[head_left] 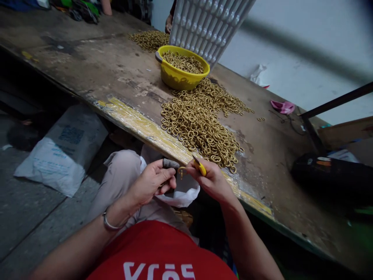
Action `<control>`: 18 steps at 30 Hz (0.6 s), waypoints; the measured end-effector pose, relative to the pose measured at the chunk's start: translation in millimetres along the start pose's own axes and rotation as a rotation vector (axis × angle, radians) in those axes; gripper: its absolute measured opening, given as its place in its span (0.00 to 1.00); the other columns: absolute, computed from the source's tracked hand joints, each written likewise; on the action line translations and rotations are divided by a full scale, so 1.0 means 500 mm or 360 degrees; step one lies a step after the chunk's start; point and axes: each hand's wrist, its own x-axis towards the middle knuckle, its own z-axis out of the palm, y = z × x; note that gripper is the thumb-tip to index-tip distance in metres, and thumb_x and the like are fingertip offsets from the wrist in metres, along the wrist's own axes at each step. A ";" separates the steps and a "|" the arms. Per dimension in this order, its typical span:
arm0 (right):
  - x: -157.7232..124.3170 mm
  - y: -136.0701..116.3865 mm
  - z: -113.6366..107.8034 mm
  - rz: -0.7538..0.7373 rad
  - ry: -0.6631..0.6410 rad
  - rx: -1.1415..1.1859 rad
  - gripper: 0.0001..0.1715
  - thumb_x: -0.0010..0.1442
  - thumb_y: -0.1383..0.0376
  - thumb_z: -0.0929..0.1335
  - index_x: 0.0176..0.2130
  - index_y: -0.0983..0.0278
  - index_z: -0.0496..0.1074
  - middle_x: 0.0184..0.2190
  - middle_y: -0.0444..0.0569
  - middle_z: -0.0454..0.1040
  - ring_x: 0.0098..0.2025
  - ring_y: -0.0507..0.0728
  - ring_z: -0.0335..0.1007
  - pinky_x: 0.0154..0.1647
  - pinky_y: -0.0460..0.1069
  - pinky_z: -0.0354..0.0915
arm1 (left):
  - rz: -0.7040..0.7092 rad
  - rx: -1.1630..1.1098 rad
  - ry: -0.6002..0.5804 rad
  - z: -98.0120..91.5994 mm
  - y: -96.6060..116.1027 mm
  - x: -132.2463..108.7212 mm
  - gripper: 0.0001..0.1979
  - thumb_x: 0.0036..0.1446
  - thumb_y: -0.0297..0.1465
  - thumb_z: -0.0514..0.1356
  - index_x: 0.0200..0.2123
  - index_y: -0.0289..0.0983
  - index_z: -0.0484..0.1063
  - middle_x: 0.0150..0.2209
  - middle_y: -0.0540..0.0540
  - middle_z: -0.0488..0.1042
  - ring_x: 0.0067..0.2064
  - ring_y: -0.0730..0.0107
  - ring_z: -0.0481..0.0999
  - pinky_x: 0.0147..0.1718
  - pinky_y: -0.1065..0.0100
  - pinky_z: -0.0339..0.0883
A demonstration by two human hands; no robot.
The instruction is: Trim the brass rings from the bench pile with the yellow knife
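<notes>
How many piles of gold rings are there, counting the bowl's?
3: a near pile in front of the yellow bowl, a bowl pile inside it, and a far pile beyond. The bowl or ridged sheet may hide more.

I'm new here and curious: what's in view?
Table: one, brown, centre
Basin: one, yellow, on table
Metal rings: uncountable, gold, on table and in basin
Single ring: one, gold, between left hand and right hand
Tool: one, yellow handle, in right hand
Corrugated sheet: one, translucent, behind basin
Cloth: one, pink, table's far side
Bag: one, black, right
Plastic sack: one, white, floor at left
Co-worker's hand: one, beside sheet
Shirt: one, red, person's torso
Finger sleeve: one, dark grey, left finger
Bracelet: one, silver, left wrist
Left hand: one, near ring
Right hand: one, holding tool
</notes>
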 end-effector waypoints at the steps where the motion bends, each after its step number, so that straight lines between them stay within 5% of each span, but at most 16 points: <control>1: 0.001 -0.006 0.007 -0.0020 -0.0021 0.0035 0.13 0.64 0.60 0.65 0.30 0.64 0.68 0.24 0.42 0.64 0.27 0.50 0.58 0.29 0.45 0.55 | -0.0009 -0.0006 -0.0015 0.001 -0.001 -0.004 0.19 0.50 0.43 0.66 0.34 0.35 0.67 0.21 0.52 0.74 0.13 0.84 0.59 0.10 0.80 0.44; 9: -0.008 -0.022 0.041 -0.0055 -0.0054 0.0250 0.14 0.65 0.60 0.65 0.31 0.64 0.69 0.25 0.42 0.66 0.28 0.50 0.61 0.31 0.45 0.58 | -0.0165 -0.0227 -0.0189 0.003 -0.008 -0.036 0.16 0.52 0.39 0.67 0.34 0.34 0.68 0.27 0.48 0.76 0.16 0.86 0.60 0.12 0.81 0.43; 18: -0.048 -0.021 0.061 -0.0120 0.0092 -0.0002 0.08 0.66 0.65 0.62 0.37 0.63 0.70 0.31 0.46 0.71 0.33 0.52 0.67 0.36 0.46 0.62 | -0.0208 -0.0223 -0.0121 0.009 -0.011 -0.050 0.16 0.48 0.38 0.70 0.31 0.33 0.71 0.27 0.50 0.72 0.19 0.85 0.60 0.14 0.79 0.47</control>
